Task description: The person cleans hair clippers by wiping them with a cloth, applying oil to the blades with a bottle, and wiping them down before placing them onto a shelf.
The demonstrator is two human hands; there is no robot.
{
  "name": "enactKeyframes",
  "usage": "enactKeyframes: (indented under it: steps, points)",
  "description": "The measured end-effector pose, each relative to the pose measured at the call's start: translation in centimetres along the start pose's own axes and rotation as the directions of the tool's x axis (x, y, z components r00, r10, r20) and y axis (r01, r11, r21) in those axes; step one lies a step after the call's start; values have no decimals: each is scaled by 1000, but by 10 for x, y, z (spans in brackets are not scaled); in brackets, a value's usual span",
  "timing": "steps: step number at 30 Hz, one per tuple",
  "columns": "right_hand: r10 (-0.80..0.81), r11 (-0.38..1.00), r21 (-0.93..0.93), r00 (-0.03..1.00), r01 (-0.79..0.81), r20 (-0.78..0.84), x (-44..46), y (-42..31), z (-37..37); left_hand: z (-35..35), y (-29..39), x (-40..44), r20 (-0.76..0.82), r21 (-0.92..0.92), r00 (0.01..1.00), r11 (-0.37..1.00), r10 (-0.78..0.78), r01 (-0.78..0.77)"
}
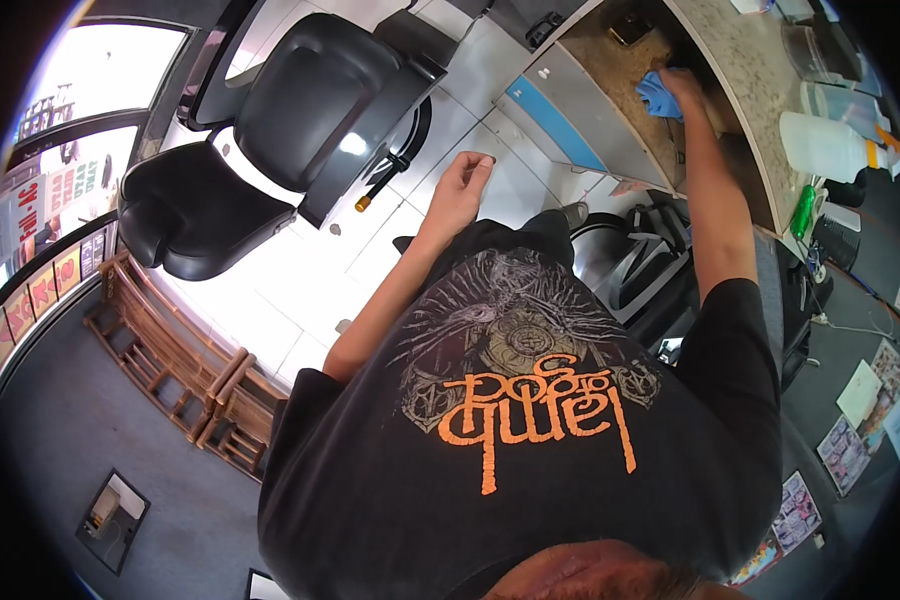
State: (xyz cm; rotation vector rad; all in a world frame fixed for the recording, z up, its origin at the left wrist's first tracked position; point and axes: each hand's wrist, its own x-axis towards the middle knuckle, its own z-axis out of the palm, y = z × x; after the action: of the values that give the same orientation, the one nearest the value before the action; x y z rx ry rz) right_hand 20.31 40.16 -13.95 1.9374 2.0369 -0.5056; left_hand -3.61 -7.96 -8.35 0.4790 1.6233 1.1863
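My right hand (681, 88) reaches into an open cabinet compartment at the upper right. Its fingers are closed on a blue cloth (658, 96), which lies against the brownish shelf surface (610, 62). Above the white tiled floor, my left hand (459, 190) hangs in the air with its fingers curled together. A tiny dark spot shows at its fingertips, too small to name. Deeper in the compartment sits a small dark box-like item (628, 30) with a yellowish part.
A black barber chair (315, 100) stands at the upper left, near a bamboo bench (165, 340). On the speckled countertop (745, 70) are a white plastic bottle (825, 145) and a green-handled tool (802, 212). Grey drawer fronts (570, 100) border the compartment.
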Motion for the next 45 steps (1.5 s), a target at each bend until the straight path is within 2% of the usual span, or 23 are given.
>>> enactKeyframes:
  steps: [1,4,7,9,11,13,15,17,20,22,26,27,30,31,32,33,36,37,40,42,43,44,45]
  points:
    - [6,1000,23,1000,-5,-18,5,3,2,1,-1,2,10,-7,1000,1000,12,-11]
    - [7,818,575,1000,10,-28,104,61,62,3,-6,7,39,-26,998,998,53,-52]
    - [142,530,848,989,-34,-49,-10,22,38,8,-4,5,93,-23,992,997,82,-80]
    - [117,451,892,991,8,-68,-97,4,35,12,4,8,145,2,987,998,68,-69]
    - [6,520,840,982,158,-189,-193,-13,29,23,19,9,155,48,985,995,75,-84]
    - [-7,617,777,987,128,-158,-256,-12,50,36,29,13,183,61,978,992,98,-111]
    - [-182,644,702,952,305,-246,-319,-24,52,51,33,23,248,43,960,988,133,-148]
    - [-211,690,659,954,299,-212,-357,-34,62,66,34,33,343,-17,927,988,150,-154]
    - [-379,744,497,895,446,-236,-390,-49,53,86,55,24,407,-174,904,983,133,-66]
    - [-390,740,535,908,408,-153,-398,-53,42,89,56,22,471,-342,872,939,133,42]
    - [-413,800,468,910,375,-24,-399,-36,14,89,57,24,337,-333,892,924,301,-186]
    - [-414,776,565,902,281,120,-393,-23,6,81,64,28,330,-239,902,949,278,-205]
    - [-214,355,920,943,-169,255,-365,22,28,75,89,22,354,-455,916,890,189,-8]
    - [-135,29,950,941,-311,311,-360,27,25,76,92,22,319,-433,930,901,183,-29]
    - [-79,-308,866,918,-393,388,-354,32,19,73,92,22,356,-437,919,899,169,4]
    - [-229,-469,805,930,-364,288,-352,35,10,68,89,21,392,-439,907,898,153,38]
    - [-66,-503,838,976,-211,207,-365,0,-38,66,97,13,408,-438,907,894,108,91]
    - [-82,-460,863,977,-211,196,-374,-7,-51,67,101,10,400,-437,912,894,90,103]
    - [37,-358,902,969,241,-244,-395,-43,-74,67,102,9,408,-503,912,845,47,182]
    - [-62,-172,807,811,565,-582,-383,-43,-44,61,95,12,476,-548,875,809,91,214]
    - [-217,-26,770,749,637,-627,-387,-47,-36,60,95,13,511,-568,852,790,116,233]
    - [-365,89,685,664,723,-653,-391,-52,-27,67,94,10,374,-617,927,750,14,237]
    - [-604,336,452,557,826,-569,-394,-67,-23,81,97,3,229,-665,969,711,-96,228]
